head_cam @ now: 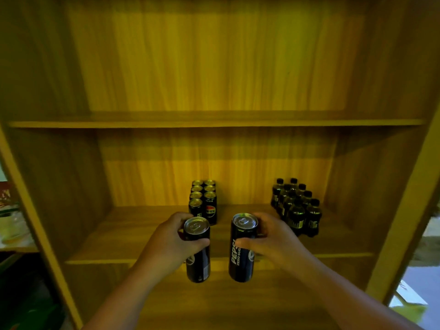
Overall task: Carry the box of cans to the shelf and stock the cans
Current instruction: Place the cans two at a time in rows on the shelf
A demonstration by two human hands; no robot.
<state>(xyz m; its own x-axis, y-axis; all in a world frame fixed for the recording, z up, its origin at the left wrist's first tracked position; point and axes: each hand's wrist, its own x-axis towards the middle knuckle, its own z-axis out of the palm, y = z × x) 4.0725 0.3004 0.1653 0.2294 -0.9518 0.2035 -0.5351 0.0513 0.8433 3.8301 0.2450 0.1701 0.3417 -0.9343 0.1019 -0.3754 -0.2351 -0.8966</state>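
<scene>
While before shelf (214, 234), left hand (166, 244) grips can (197, 258), right hand (273, 241) grips second can (241, 253)

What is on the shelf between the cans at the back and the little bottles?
Nothing. In the head view, only bare wooden shelf lies between the stocked cans and the pack of small bottles.

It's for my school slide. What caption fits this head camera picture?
Two hands, left and right, each hold a tall black soda can before a wooden shelf.
</scene>
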